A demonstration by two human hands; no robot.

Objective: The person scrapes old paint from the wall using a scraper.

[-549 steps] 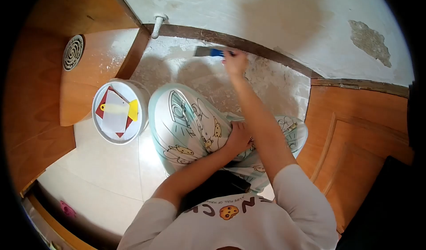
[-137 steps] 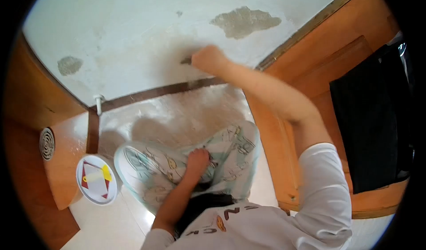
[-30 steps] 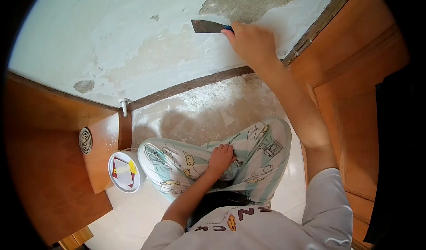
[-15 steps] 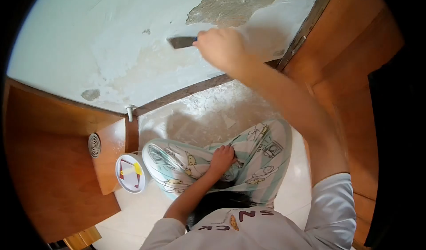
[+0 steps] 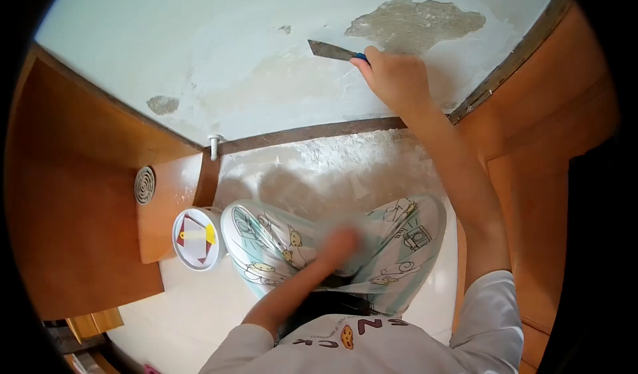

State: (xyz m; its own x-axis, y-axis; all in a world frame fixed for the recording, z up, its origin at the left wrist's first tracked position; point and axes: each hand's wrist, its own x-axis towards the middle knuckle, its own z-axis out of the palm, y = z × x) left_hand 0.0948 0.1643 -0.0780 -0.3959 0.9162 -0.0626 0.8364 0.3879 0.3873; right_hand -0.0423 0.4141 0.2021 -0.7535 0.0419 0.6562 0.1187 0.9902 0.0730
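Note:
My right hand is closed around the blue handle of a putty knife. Its flat metal blade points left and lies close to the white wall; whether it touches I cannot tell. Just above that hand is a rough grey-brown bare patch where the coating is gone. Over my crossed legs, my left hand is smeared by motion, so its fingers cannot be made out. Patterned trousers cover the legs beneath it.
White flakes litter the floor along the wall's dark bottom trim. On my left stand a white bucket, a short white pipe and a wooden cabinet with a round vent. Wooden panelling rises at my right.
The view has shifted, so the wall appears lower and further right. My right hand still holds the putty knife, its blade now tilted differently. My left hand has gone from resting on the trousers to moving.

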